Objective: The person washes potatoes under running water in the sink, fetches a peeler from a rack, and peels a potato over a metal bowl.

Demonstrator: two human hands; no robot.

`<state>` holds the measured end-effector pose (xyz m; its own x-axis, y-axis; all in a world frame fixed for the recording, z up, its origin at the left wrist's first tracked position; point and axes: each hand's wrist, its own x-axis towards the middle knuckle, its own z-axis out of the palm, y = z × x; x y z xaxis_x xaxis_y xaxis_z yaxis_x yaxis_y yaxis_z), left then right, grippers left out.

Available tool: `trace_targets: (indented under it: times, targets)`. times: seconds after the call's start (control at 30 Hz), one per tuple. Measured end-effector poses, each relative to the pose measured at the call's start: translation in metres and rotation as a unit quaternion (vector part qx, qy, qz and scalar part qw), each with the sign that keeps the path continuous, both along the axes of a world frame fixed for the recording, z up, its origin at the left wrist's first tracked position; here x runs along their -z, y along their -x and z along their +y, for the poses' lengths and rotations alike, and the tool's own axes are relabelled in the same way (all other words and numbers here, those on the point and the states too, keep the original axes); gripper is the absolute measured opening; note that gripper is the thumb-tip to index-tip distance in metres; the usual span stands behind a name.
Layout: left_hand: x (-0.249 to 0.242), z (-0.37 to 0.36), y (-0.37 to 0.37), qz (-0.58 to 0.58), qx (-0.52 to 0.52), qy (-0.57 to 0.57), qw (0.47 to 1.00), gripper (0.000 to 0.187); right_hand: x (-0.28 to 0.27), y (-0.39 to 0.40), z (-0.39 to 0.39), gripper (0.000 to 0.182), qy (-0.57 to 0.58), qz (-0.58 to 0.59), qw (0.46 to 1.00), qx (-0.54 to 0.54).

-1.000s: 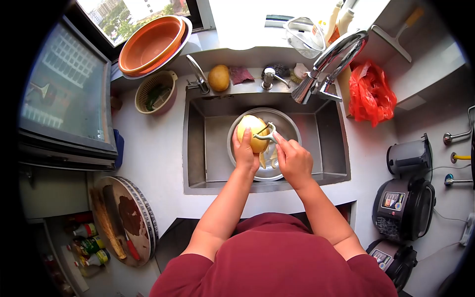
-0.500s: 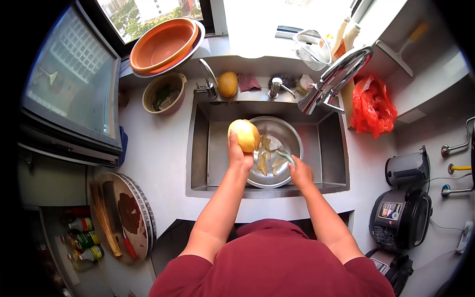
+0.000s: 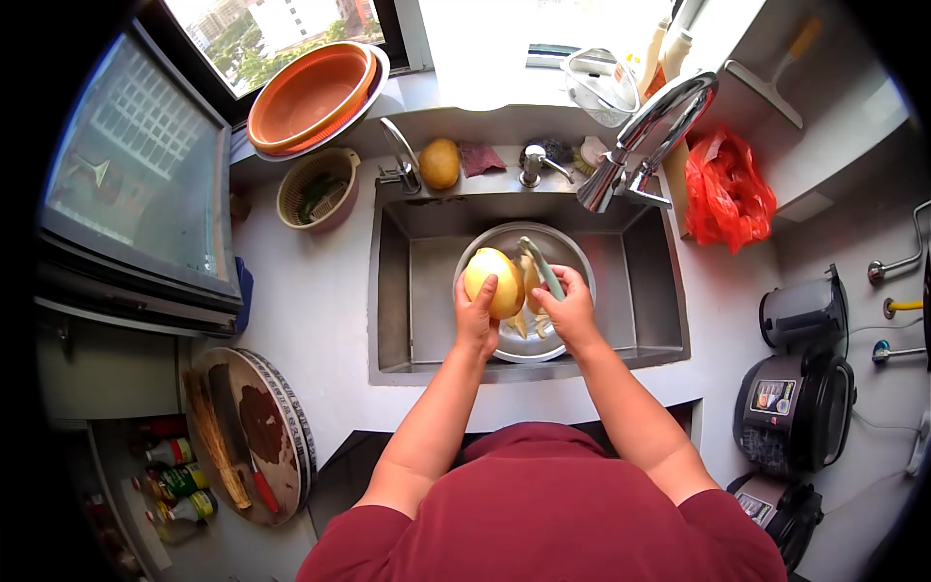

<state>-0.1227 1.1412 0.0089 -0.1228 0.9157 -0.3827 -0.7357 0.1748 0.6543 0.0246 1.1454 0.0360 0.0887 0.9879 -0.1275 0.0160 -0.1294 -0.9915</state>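
- Yellow fruit (image 3: 493,279), paler patches on its surface: in the left grip (image 3: 475,318), fingers wrapped round, thumb across the near face; held above a steel basin (image 3: 529,358).
- Right grip (image 3: 570,312), just beside the left: clasping a pale-green peeler (image 3: 545,270) by the handle, head tilted up and away. Blade contact with fruit: cannot tell.
- Below both grips: peel strips (image 3: 522,326) in the basin, which sits in the sink (image 3: 427,296).
- Beyond left grip, past the sink: second fruit (image 3: 438,163) on the tabletop (image 3: 320,320); maroon cloth (image 3: 481,158) to its right.
- Beyond right grip: chrome tap (image 3: 606,182); red bag (image 3: 729,189) farther right.
- Well right of right grip: dark cooker (image 3: 813,407), printed pale label (image 3: 773,396), words too small to read.
- Well left of left grip, nearer the wearer: round board (image 3: 279,470), dark characters along its rim, illegible; red-handled knife (image 3: 264,492) on it.
- Left of board: bottles (image 3: 177,478), green and yellow labels, wording unreadable.
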Motion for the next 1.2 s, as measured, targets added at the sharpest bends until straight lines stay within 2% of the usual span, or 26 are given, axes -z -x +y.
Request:
trace_targets:
  times: [0.03,0.1,0.13,0.23,0.27,0.37,0.5,0.63,0.73,0.8,1.07,1.2]
  targets:
    - [0.003,0.000,0.004,0.006,-0.001,-0.008,1.000,0.065,0.010,-0.007,0.001,0.041,0.011,0.002,1.000,0.010]
    - [0.003,-0.003,0.013,-0.001,0.008,-0.015,1.000,0.066,0.024,-0.024,0.004,0.032,0.023,-0.092,0.995,-0.004]
    - [0.000,-0.003,0.018,-0.014,0.018,-0.016,1.000,0.069,0.029,-0.034,0.006,0.029,0.016,-0.217,0.976,-0.008]
    - [-0.008,-0.003,0.026,-0.031,0.042,-0.032,0.998,0.070,-0.022,-0.031,0.006,0.034,-0.017,-0.177,0.980,-0.088]
    - [-0.009,-0.005,0.027,-0.033,0.050,-0.036,0.998,0.069,-0.039,-0.023,0.005,0.034,-0.048,-0.185,0.975,-0.117]
    - [-0.016,-0.005,0.027,-0.013,0.079,-0.076,0.994,0.065,-0.058,-0.010,0.017,0.031,-0.196,-0.314,0.918,-0.144]
    - [-0.015,-0.001,0.026,-0.010,0.074,-0.087,0.993,0.059,-0.089,0.002,0.029,0.029,-0.076,-0.416,0.888,-0.180]
    - [-0.025,0.004,0.022,-0.014,0.035,-0.070,0.997,0.053,-0.101,0.009,0.020,0.030,-0.052,-0.446,0.877,-0.169]
    - [-0.021,0.006,0.009,-0.040,0.004,-0.026,0.999,0.048,-0.089,0.008,0.004,0.032,-0.135,-0.457,0.869,-0.137]
    - [-0.020,0.006,0.004,-0.048,-0.008,-0.002,0.999,0.044,-0.085,0.008,-0.008,0.032,-0.126,-0.473,0.862,-0.130]
    - [-0.013,0.006,-0.018,-0.051,0.012,0.016,0.999,0.039,-0.073,-0.005,-0.031,0.036,-0.111,-0.489,0.861,-0.086]
    - [0.007,0.011,-0.019,-0.043,0.044,0.035,0.997,0.038,-0.076,-0.012,-0.043,0.036,-0.092,-0.500,0.855,-0.102]
